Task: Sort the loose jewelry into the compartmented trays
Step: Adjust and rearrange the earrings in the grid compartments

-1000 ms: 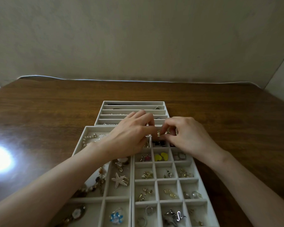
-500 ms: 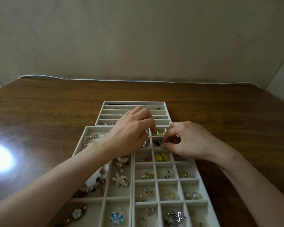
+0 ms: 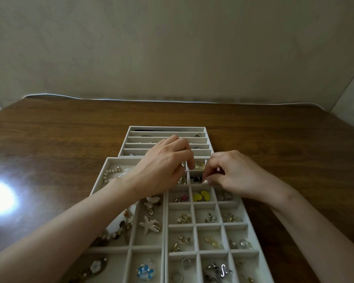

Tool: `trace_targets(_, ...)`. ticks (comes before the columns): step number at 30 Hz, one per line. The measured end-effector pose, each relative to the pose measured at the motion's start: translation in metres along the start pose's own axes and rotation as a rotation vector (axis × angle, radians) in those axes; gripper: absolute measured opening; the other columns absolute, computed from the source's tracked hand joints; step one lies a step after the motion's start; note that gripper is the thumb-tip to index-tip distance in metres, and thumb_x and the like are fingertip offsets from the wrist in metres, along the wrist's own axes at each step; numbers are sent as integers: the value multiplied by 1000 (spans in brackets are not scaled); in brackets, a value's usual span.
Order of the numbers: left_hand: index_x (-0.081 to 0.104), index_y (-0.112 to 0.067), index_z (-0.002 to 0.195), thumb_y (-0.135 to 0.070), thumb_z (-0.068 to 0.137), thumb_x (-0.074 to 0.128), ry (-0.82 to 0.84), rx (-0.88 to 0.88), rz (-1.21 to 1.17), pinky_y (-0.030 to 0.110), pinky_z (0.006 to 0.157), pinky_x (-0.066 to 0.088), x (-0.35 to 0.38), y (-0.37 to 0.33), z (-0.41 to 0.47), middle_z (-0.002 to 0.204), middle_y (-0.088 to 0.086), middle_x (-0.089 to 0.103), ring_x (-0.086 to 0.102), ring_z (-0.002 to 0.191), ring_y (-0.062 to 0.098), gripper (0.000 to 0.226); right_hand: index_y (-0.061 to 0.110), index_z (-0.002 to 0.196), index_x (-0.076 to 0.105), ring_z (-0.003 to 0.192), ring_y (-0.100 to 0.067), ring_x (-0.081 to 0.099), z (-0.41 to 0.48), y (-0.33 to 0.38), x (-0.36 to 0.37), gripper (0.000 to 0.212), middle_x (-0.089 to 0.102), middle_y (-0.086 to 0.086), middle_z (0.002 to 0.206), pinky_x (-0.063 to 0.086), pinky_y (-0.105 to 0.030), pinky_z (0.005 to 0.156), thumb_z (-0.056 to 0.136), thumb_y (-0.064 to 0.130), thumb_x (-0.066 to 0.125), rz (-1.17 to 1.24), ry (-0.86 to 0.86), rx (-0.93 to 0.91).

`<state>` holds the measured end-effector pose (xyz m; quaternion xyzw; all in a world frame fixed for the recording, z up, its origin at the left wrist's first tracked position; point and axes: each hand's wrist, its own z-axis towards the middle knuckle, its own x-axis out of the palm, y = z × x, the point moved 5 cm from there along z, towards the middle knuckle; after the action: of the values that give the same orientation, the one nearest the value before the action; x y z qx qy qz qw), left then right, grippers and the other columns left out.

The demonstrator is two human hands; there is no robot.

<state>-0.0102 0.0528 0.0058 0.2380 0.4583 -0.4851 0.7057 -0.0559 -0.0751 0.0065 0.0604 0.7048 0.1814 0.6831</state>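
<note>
Far left, a glare patch [image 3: 0, 198] is being thrown on the wooden bench [image 3: 59, 139]. Three trays are being used: a wide-compt tray [image 3: 121, 159] w/ one pearl necklace [image 3: 110, 173] and one starfish clip [image 3: 149, 224], a long-slot tray [image 3: 166, 127] w/ five slots beyond it, and a grid tray [image 3: 204, 205] on the right. The left hand [image 3: 164, 168] is being held over the grid tray's far-left corner, fingers curled down. Whether anything is being pinched in its grip can't be told. One gold piece [image 3: 199, 166] is lying in the far middle compt, btwn the hands. One dark piece [image 3: 196, 179] is lying one compt nearer, just left of the right hand [image 3: 235, 176]. That hand's fingertips [image 3: 205, 182] are being pressed in at that compt's edge. Its grip is being curled tight, but a hold can't be confirmed. The dark piece is prob. being targeted, the right hand being nearer. Its long axis is too small to read.
</note>
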Motion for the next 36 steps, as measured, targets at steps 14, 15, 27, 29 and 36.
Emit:
trace_targets(14, 65, -17, 87, -15, 77, 35, -4, 30, -32, 9, 67, 29, 1, 1, 1, 91, -2, 57, 46, 84, 11, 31, 24, 92, 66, 83, -3, 52, -2, 8, -3, 8, 54, 15, 89, 38, -17, 73, 90, 28, 60, -156, -169, -55)
trace_targets(15, 64, -17, 88, -16, 77, 36, -7, 20, -75, 11, 67, 33, 1, 1, 2, 91, -3, 56, 46, 84, 11, 30, 24, 87, 65, 80, -1, 51, -2, 6, -6, 5, 53, 16, 85, 38, -17, 72, 90, 26, 61, -97, -187, -49)
trace_targets(27, 53, -8, 107, -3, 83, 65, 176, -318, -899, 13, 64, 44, 8, 3, 0, 89, -3, 65, 58, 72, -2, 27, 23, 78, 66, 64, 3, 56, 3, -6, -3, 11, 62, 9, 73, 40, -15, 60, 88, 21, 63, 533, -154, 144)
trace_targets(29, 54, -9, 103, -8, 81, 68, 144, -318, -875, 13, 62, 44, 8, 4, 1, 88, -1, 65, 56, 69, -2, 26, 21, 80, 67, 61, 2, 55, 3, -6, 0, 8, 62, 8, 73, 40, -16, 59, 88, 21, 64, 593, -146, 151)
trace_targets(36, 57, -12, 96, -6, 81, 69, 89, -342, -923, 34, 75, 53, 9, 13, 1, 86, 4, 65, 64, 81, 17, 20, 13, 92, 69, 54, -3, 56, 1, -10, -2, 9, 65, 3, 70, 45, -15, 51, 91, 15, 59, 746, -125, 159)
